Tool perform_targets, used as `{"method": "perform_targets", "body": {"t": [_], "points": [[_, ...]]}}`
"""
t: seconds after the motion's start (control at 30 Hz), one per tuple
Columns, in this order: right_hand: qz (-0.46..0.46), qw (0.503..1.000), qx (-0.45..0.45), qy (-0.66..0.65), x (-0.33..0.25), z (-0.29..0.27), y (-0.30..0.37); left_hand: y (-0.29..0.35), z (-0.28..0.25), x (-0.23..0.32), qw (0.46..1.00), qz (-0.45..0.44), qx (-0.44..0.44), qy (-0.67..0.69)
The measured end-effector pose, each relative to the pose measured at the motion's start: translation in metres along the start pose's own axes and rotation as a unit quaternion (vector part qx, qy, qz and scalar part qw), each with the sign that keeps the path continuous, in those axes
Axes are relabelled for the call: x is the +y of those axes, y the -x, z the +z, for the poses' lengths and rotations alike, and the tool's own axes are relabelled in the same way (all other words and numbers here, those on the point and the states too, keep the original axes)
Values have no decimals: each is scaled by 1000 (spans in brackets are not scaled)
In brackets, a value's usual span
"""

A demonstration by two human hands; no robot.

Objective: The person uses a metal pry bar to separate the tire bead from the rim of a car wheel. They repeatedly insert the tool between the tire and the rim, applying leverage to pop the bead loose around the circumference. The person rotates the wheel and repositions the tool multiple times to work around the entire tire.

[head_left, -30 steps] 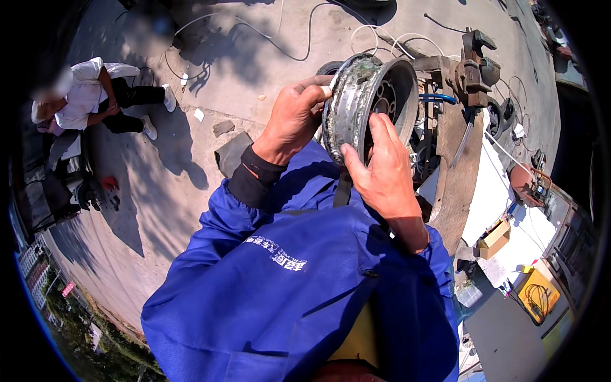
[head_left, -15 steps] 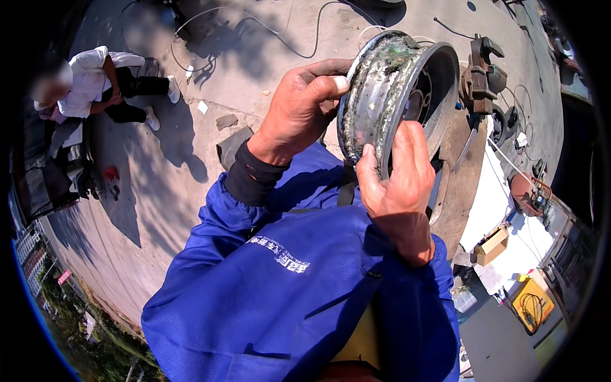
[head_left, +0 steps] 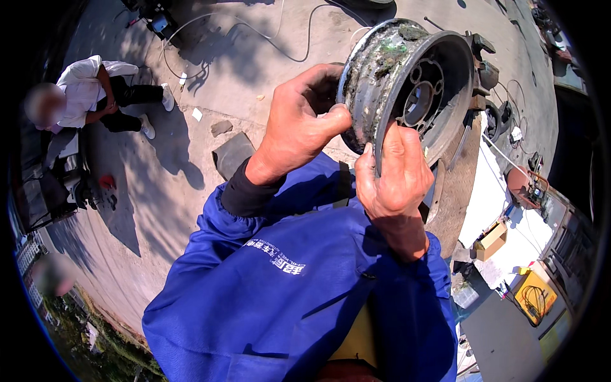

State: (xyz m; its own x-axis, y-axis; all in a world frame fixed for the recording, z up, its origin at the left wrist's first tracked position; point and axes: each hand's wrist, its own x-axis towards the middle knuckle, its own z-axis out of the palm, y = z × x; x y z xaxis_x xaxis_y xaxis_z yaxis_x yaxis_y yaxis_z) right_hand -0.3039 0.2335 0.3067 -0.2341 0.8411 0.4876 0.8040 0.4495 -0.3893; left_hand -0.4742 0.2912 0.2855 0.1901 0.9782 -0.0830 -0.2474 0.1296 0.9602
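Hands hold a grimy grey steel wheel rim (head_left: 407, 95) up over the concrete ground — left hand (head_left: 299, 124) pinching its near edge, right hand (head_left: 394, 175) clasping the lower lip — crust and green residue yet to be cleaned.

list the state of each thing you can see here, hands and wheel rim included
wheel rim: held up off the ground, tilted on edge, barrel crusted with dirt and green residue
left hand: gripping the rim's left edge
right hand: gripping the rim's lower edge, thumb on the lip
blue jacket sleeves: raised, cuffs pulled back
cable: lying loose on the concrete
person in white shirt: crouched on the ground
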Motion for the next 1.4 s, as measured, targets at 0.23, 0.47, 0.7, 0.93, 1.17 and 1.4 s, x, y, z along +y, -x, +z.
{"method": "perform_targets", "body": {"t": [0.23, 0.47, 0.7, 0.93, 1.17, 1.4], "points": [[26, 1000, 0, -9, 2, -1, 10, -4, 8, -1, 999, -39, 7, 13], [128, 991, 10, -35, 14, -9, 30, -19, 11, -23, 993, -46, -60, -86], [377, 921, 66, -67, 75, -50, 127, 1, 4, -79, 966, -172, -103, -165], [506, 828, 64, 232, 208, -76, 328, 40, -9, -149, 877, -195, -207, -388], [529, 807, -62, 257, 310, -74, 449, 81, -10, -167, 734, -128, -227, -627], [541, 794, -136, 242, 297, -39, 494, 162, -78, -170, 707, -221, -126, -660]]}}
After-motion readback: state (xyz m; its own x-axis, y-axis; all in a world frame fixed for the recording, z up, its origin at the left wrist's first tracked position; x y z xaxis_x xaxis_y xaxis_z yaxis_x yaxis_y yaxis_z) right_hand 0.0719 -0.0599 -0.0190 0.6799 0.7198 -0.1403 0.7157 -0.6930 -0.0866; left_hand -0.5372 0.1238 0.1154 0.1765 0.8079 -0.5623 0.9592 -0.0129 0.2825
